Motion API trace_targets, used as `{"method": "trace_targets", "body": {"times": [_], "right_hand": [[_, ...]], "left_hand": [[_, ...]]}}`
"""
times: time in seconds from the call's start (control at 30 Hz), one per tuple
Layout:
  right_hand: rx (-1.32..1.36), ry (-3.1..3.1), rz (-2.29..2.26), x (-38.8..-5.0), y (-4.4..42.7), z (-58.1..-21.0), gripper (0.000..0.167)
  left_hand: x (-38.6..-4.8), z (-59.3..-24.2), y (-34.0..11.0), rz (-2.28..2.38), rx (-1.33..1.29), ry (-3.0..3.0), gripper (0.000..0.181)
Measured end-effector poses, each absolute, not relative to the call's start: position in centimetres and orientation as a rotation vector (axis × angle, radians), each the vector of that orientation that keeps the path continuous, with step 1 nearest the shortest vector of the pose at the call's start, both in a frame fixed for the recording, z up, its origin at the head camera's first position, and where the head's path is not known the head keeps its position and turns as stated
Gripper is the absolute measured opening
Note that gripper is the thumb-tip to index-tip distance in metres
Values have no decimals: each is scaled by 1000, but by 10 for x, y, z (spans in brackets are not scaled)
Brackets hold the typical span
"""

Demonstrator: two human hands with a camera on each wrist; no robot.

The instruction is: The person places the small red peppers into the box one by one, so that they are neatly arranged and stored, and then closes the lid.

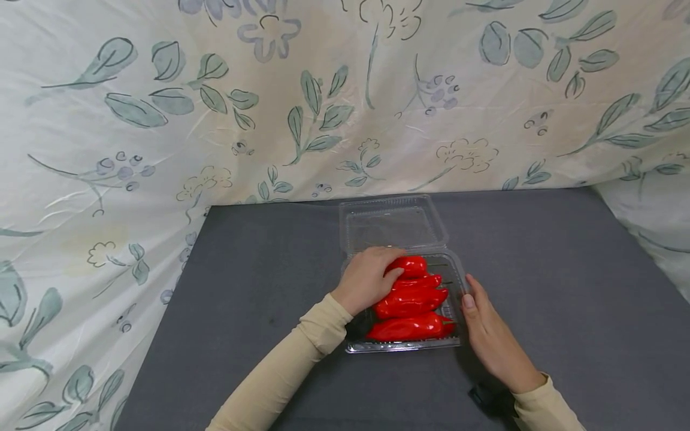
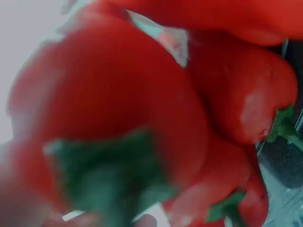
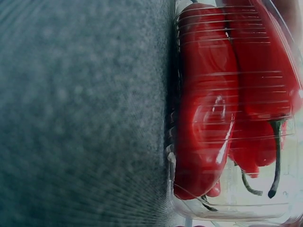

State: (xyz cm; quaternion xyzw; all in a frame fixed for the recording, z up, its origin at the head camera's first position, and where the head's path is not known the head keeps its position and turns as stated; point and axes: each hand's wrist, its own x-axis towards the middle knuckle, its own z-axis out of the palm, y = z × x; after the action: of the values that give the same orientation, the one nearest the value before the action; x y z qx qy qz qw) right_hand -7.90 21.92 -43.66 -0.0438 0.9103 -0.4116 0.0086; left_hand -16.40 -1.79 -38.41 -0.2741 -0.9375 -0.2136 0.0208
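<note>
Several glossy red peppers point(image 1: 411, 303) lie in a row in a clear plastic container point(image 1: 403, 346). My left hand point(image 1: 368, 278) reaches in from the left and grips the farthest red pepper point(image 1: 409, 266) between thumb and fingers. Up close in the left wrist view, a blurred red pepper point(image 2: 109, 90) with a green stem fills much of the frame, other peppers behind it. Against the container's right wall rests my right hand point(image 1: 493, 335), fingers and thumb fairly straight. Through the ribbed plastic wall, peppers point(image 3: 206, 104) with dark stems show in the right wrist view.
The container's hinged lid point(image 1: 392, 224) lies folded back, away from me. A dark grey cloth point(image 1: 259, 287) covers the table. Behind it hangs a pale curtain point(image 1: 323, 120) with leaves and flowers. A dark wrist camera point(image 1: 487, 400) sits under the right wrist.
</note>
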Motion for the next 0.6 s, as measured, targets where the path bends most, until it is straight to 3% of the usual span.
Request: {"method": "trace_targets", "body": {"times": [0.3,0.6], "right_hand": [[-145,2811,-1345,-79,221,-434,60],[-91,2782,-1354,-86,213,-436,64]], "left_hand": [[-134,-370,-64,-922,-584,-2775,37],[-147,-380,-106,-1078,-313,-2812,33]]}}
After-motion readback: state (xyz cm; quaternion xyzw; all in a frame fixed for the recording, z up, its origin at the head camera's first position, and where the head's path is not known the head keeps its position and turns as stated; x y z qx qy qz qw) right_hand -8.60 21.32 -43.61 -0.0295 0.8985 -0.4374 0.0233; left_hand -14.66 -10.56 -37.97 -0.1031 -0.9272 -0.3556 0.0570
